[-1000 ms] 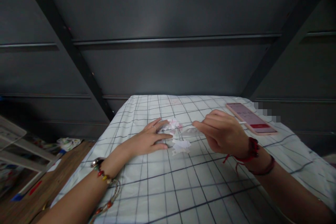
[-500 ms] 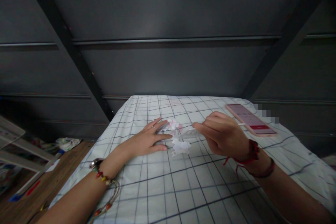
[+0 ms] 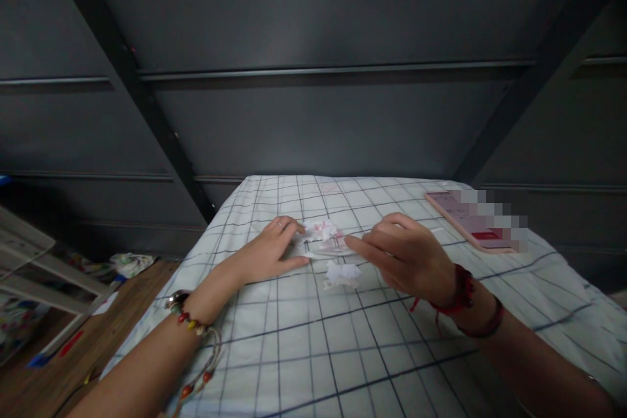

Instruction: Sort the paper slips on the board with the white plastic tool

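One thin, pale piece with pink marks [image 3: 321, 230] lies on the checked cloth [image 3: 294, 346], between the left hand [image 3: 272, 251] and the right hand [image 3: 406, 258]. The left hand's thumb and fingers are spread apart at one end. The right hand is curled, its fingertips at the other end; whether they pinch it cannot be told. The piece looks light and soft, so a hard pull would likely crumple or tear it. Its edges, by each hand, seem best for a gentle hold. A small white shape [image 3: 343, 273] lies just below, between the hands.
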A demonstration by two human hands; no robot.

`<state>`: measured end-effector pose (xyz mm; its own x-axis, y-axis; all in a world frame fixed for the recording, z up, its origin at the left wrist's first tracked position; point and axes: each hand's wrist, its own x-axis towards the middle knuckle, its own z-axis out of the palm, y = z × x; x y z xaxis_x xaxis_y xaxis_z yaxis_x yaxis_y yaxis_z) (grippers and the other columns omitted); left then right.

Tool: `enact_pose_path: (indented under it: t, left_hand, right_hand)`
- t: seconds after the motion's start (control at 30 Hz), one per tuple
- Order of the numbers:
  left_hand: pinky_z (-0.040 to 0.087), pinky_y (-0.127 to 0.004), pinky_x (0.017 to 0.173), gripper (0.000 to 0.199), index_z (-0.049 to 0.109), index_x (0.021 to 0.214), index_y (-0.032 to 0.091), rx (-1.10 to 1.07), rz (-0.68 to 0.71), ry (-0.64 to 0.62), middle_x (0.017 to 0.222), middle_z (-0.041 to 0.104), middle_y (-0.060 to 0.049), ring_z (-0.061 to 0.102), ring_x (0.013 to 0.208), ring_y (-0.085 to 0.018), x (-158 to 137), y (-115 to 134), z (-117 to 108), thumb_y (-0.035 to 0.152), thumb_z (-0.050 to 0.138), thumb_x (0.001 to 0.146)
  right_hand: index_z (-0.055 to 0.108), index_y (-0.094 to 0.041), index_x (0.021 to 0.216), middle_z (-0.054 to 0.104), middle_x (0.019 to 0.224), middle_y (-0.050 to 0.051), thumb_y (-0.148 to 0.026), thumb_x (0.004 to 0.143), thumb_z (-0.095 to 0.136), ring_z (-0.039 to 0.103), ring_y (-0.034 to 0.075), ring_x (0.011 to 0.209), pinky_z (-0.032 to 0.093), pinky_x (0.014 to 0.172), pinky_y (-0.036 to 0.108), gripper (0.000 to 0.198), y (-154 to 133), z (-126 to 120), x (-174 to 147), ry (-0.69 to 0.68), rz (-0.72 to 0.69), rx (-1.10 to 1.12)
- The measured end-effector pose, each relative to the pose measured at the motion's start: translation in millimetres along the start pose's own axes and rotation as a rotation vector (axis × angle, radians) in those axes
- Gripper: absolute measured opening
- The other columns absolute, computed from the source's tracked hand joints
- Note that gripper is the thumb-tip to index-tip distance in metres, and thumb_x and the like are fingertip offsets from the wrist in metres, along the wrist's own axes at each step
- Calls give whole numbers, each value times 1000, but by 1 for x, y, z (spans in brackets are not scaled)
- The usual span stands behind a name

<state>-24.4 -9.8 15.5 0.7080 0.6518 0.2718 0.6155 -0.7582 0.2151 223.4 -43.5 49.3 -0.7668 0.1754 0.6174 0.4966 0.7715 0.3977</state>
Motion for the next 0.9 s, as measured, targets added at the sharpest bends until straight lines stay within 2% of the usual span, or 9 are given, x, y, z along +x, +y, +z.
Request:
enact_pose_path:
  t: [0.17, 0.43, 0.77, 0.9]
  left_hand:
    - [37, -43, 90, 39, 41, 106, 14, 24, 47, 8, 107, 46, -12, 42, 102, -27, -1, -4, 7, 45, 51, 84]
    - [32, -46, 95, 41, 41, 108, 15, 33, 70, 14, 116, 43, -15, 35, 113, -30, -1, -2, 9, 47, 50, 84]
    - [29, -46, 98, 51, 40, 113, 11, 22, 49, -15, 122, 39, -18, 32, 118, -32, 1, 2, 12, 50, 53, 81]
    - [29, -46, 98, 56, 38, 117, 12, 6, 58, -32, 123, 37, -18, 31, 118, -32, 1, 2, 12, 50, 55, 79]
  right_hand:
    - [57, -11, 86, 52, 59, 0, -4, 83, 31, 37, 12, 55, 32, 57, 28, 28, -3, -1, 4, 6, -46, -2]
    - [55, -12, 88, 48, 54, -1, -2, 74, 33, 35, 12, 52, 30, 54, 27, 28, 5, -12, -2, -51, -6, -44]
    - [52, -15, 87, 45, 52, -3, -3, 70, 36, 34, 12, 51, 28, 54, 27, 26, 12, -20, -5, 5, 46, -89]
    - [52, -16, 89, 47, 53, -3, -2, 69, 37, 36, 12, 52, 30, 57, 27, 28, 11, -17, -7, -11, 49, -88]
